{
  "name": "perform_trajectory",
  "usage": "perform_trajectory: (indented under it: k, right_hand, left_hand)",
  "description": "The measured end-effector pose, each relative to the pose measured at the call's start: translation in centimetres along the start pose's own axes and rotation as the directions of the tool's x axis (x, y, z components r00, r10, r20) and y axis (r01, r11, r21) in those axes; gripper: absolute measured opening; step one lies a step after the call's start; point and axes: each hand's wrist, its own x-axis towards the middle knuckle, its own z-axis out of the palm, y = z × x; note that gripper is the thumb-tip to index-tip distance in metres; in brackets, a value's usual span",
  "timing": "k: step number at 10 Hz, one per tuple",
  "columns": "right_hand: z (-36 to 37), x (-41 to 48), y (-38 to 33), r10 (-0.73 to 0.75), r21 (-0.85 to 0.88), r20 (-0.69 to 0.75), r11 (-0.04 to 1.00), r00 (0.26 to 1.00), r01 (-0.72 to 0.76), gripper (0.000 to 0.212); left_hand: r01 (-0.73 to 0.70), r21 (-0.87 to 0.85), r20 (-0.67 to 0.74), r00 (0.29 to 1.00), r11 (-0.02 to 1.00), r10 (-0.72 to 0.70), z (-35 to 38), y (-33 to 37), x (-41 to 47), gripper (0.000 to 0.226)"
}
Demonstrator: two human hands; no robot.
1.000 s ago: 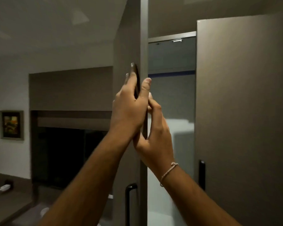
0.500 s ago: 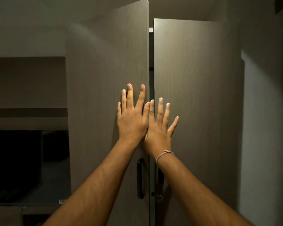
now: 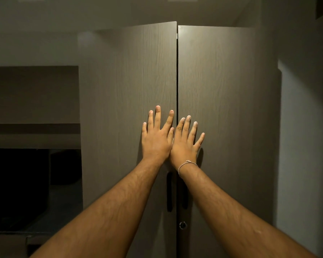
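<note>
Hands, left hand (image 3: 157, 140) and right hand (image 3: 184, 144), press flat on cupboard doors (image 3: 222, 90).

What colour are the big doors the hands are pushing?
Grey-brown with a wood-grain pattern, seen in the head view: the left door and the right door.

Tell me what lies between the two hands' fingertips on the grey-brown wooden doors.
Head view: only the thin dark seam where the grey-brown left door meets the right door; lower down, left hand and right hand touch.
</note>
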Motion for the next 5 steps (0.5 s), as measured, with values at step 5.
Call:
perform_trajectory:
  k: [5]
  right_hand:
    - [-0.7,0.7,3.1,-0.16,-0.141,-0.051,0.978,0.986,0.152,0.068]
  left_hand:
    - [-0.064,0.144,0.097,0.994,0.988,0.05,1.0,-2.3,-2.1,0.069]
